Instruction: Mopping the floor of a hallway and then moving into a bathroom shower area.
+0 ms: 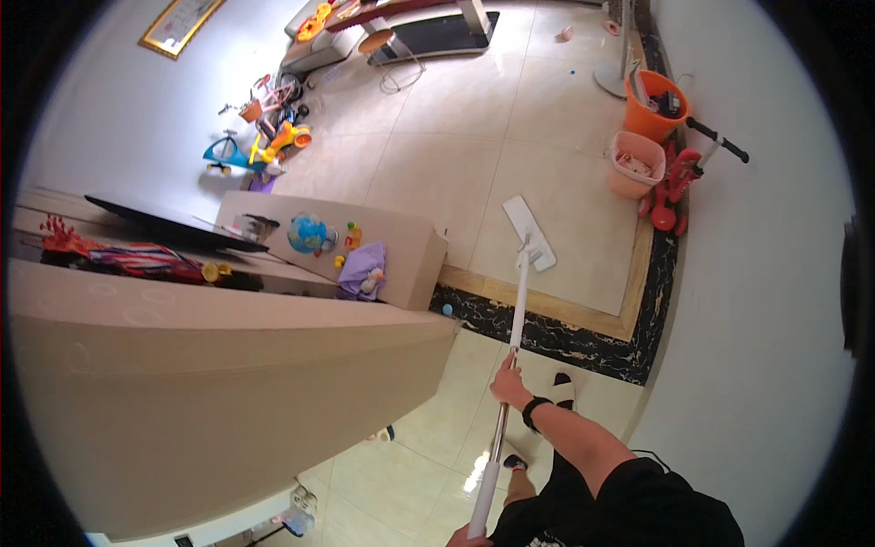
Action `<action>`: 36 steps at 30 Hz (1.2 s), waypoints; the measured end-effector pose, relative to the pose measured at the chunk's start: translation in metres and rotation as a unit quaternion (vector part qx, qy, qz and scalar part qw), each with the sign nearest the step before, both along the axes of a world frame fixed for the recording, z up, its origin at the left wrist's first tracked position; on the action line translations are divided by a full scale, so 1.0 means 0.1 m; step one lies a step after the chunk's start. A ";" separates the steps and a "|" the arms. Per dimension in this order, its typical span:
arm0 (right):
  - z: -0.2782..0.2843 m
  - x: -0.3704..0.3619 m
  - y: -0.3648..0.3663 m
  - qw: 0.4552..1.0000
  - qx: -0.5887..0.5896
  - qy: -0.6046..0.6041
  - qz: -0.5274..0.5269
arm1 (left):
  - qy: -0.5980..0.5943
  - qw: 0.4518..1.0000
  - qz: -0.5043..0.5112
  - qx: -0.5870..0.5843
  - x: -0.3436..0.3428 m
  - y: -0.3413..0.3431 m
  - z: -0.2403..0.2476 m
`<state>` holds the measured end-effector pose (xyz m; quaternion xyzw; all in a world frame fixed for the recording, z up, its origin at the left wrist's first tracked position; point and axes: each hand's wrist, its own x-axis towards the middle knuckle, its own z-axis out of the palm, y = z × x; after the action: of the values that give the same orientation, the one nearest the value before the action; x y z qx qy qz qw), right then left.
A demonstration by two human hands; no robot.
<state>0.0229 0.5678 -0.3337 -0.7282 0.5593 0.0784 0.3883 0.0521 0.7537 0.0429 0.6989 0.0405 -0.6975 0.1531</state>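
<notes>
Mop: a white flat mop [520, 305] runs from the lower edge up to the tiled floor [456, 196]; its rectangular head [542, 252] lies on the pale tiles, just beyond the tan border strip [583, 314].
Right hand: the right hand [512, 385] is closed around the pole where the white upper tube meets the metal section; a black wristband [535, 412] sits on the wrist.
Left hand: the left hand [469, 538] is wrapped about the white handle grip [485, 497]; the lower edge cuts it off, so the full finger position cannot be confirmed.
Threshold: a black veined marble band [583, 357] crosses beneath the pole and turns up along the right wall.
Right wall: an orange bucket [670, 128] holds assorted items; a pink bin [631, 184] stands just beside it; a red scooter [674, 187] is next to both.
Left side: a beige cabinet [228, 392]; beyond it, a globe [307, 233] and a purple bag [363, 263] on a lower ledge.
Far left: ride-on toys [232, 153] stand by the wall.
</notes>
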 end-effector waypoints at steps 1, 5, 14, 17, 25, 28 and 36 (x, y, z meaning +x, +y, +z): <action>-0.02 -0.02 -0.06 0.999 -0.036 0.027 0.004 | 0.051 0.997 0.054 0.003 -0.02 0.05 -0.13; -0.09 -0.11 0.01 0.980 -0.101 0.105 0.135 | 0.137 0.980 0.142 0.015 -0.15 0.33 -0.29; 0.07 -0.23 1.28 0.970 0.000 0.104 0.220 | 0.182 0.964 0.194 0.018 -0.33 1.57 -0.11; 0.58 -0.02 2.03 0.958 0.073 0.069 0.269 | 0.050 0.977 0.204 -0.023 -0.45 2.15 0.29; 1.24 0.14 3.92 0.855 0.284 0.059 0.429 | -0.138 0.975 0.174 0.013 -0.63 4.64 0.84; 1.58 0.31 4.70 0.819 0.351 0.068 0.449 | -0.232 0.971 -0.060 0.018 -0.52 4.36 1.78; 1.20 0.47 6.07 0.717 0.237 0.062 0.653 | -0.145 0.950 0.235 0.143 -1.08 4.73 1.68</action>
<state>0.0698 1.1745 -0.2141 -0.7904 -0.0684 0.4873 0.3648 -0.0559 1.2271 0.2111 0.7779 0.2801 -0.5195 0.2158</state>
